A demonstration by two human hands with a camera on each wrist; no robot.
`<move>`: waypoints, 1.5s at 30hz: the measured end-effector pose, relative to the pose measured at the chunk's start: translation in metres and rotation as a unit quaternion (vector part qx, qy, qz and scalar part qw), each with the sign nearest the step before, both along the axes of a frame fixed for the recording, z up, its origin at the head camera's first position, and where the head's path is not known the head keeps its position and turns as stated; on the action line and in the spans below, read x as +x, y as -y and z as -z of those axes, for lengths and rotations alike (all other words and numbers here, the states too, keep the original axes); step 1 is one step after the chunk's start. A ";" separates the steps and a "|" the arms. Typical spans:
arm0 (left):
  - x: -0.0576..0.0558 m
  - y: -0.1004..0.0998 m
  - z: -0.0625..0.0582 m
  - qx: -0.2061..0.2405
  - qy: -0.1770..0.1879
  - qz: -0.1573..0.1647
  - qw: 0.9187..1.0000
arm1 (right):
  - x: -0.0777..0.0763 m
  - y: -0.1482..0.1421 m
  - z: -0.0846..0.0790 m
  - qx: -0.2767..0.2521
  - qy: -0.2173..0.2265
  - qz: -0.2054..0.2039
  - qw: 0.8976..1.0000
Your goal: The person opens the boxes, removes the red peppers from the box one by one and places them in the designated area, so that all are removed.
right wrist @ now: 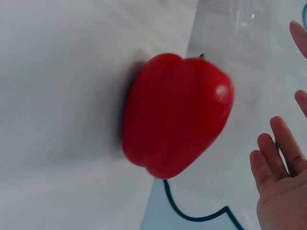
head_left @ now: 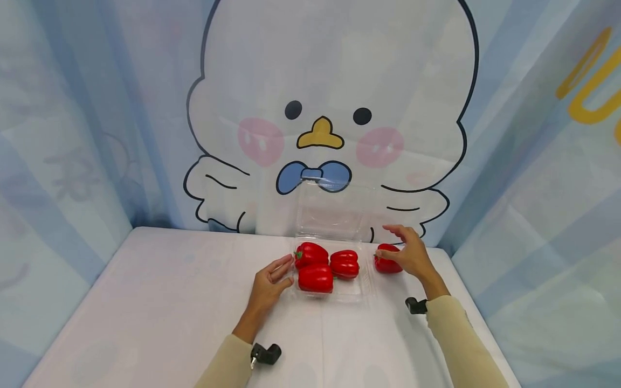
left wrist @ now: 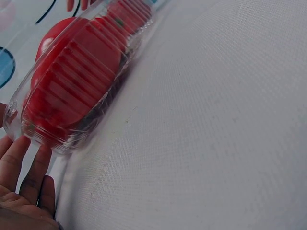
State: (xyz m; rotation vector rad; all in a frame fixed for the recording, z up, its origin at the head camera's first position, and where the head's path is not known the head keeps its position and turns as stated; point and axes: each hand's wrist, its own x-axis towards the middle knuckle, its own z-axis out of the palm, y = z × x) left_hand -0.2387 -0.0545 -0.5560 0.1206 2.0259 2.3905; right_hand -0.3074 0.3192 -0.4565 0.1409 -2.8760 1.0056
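Straight fingers of the left hand (head_left: 266,288) touch the left wall of the clear plastic clamshell tray (head_left: 353,292), which holds three red bell peppers (head_left: 316,278) near the white tabletop's (head_left: 160,302) far edge. Spread, relaxed, the right hand (head_left: 411,253) hovers beside a loose red bell pepper (head_left: 386,264), gripping nothing.

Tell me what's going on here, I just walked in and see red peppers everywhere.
A person sits at a white table with an open clear box holding three peppers. The left hand rests with straight fingers against the box's left edge. The right hand is open over a fourth pepper, which lies on the table just right of the box; the right wrist view shows the fingers spread and apart from it. The lid stands up behind.
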 end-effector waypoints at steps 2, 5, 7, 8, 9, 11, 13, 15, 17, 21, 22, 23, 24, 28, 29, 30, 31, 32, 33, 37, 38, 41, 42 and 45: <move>0.000 0.000 0.000 -0.001 0.000 0.000 1.000 | 0.003 0.006 -0.006 -0.006 -0.007 -0.006 1.000; -0.001 0.000 0.000 0.001 0.002 0.000 1.000 | 0.006 0.015 -0.012 -0.021 -0.015 -0.013 1.000; -0.001 0.000 0.000 0.000 0.004 -0.001 1.000 | 0.008 0.021 -0.014 -0.031 -0.020 -0.020 0.999; -0.001 0.000 0.000 0.001 0.005 -0.001 1.000 | 0.009 0.024 -0.015 -0.035 -0.021 -0.023 0.999; -0.001 0.000 -0.001 0.001 0.005 -0.001 1.000 | 0.010 0.026 -0.016 -0.039 -0.023 -0.027 0.999; 0.000 0.000 0.000 -0.002 0.006 -0.001 1.000 | 0.012 0.032 -0.017 -0.043 -0.024 -0.034 0.998; 0.000 0.000 0.000 -0.001 0.010 0.000 1.000 | 0.014 0.038 -0.016 -0.045 -0.025 -0.040 0.998; 0.001 0.000 0.000 -0.002 0.008 0.001 1.000 | 0.016 0.043 -0.015 -0.048 -0.026 -0.047 0.997; 0.001 0.000 0.000 -0.001 0.006 0.001 1.000 | 0.017 0.048 -0.014 -0.051 -0.028 -0.053 0.997; 0.001 0.000 -0.001 -0.002 0.007 0.001 1.000 | 0.021 0.058 -0.009 -0.056 -0.034 -0.064 0.996; 0.001 0.000 -0.002 -0.003 0.009 0.001 1.000 | 0.022 0.060 -0.008 -0.058 -0.036 -0.067 0.995; 0.001 0.000 -0.002 -0.004 0.011 0.000 1.000 | 0.023 0.062 -0.006 -0.059 -0.037 -0.069 0.995; 0.002 0.000 -0.002 -0.003 0.014 0.000 1.000 | 0.023 0.064 -0.005 -0.060 -0.037 -0.071 0.995; 0.002 0.000 -0.003 0.000 0.015 0.002 1.000 | 0.024 0.071 0.002 -0.065 -0.038 -0.082 0.994; 0.002 0.000 -0.003 0.001 0.015 0.002 1.000 | 0.024 0.072 0.003 -0.065 -0.037 -0.084 0.994; 0.002 0.000 -0.003 0.002 0.015 0.003 1.000 | 0.024 0.074 0.004 -0.065 -0.034 -0.085 0.994; 0.002 0.000 -0.003 0.001 0.012 0.003 1.000 | 0.024 0.075 0.006 -0.064 -0.032 -0.087 0.994; 0.002 0.000 -0.003 0.001 0.013 0.004 1.000 | 0.024 0.076 0.007 -0.061 -0.027 -0.087 0.994; 0.002 0.000 -0.003 -0.001 0.012 0.003 1.000 | 0.024 0.078 0.008 -0.060 -0.022 -0.087 0.994; 0.001 0.000 -0.004 -0.008 0.006 0.001 1.000 | 0.025 0.082 0.013 -0.052 -0.001 -0.081 0.995; 0.001 0.000 -0.003 -0.009 0.007 0.000 1.000 | 0.025 0.083 0.015 -0.051 0.003 -0.079 0.996; 0.001 0.000 -0.003 -0.011 0.011 0.000 1.000 | 0.025 0.084 0.021 -0.044 0.015 -0.073 0.996; 0.001 0.000 -0.003 -0.011 0.011 -0.001 1.000 | 0.025 0.084 0.023 -0.042 0.019 -0.071 0.996; 0.001 0.000 -0.003 -0.009 0.014 0.000 1.000 | 0.023 0.086 0.027 -0.036 0.029 -0.066 0.997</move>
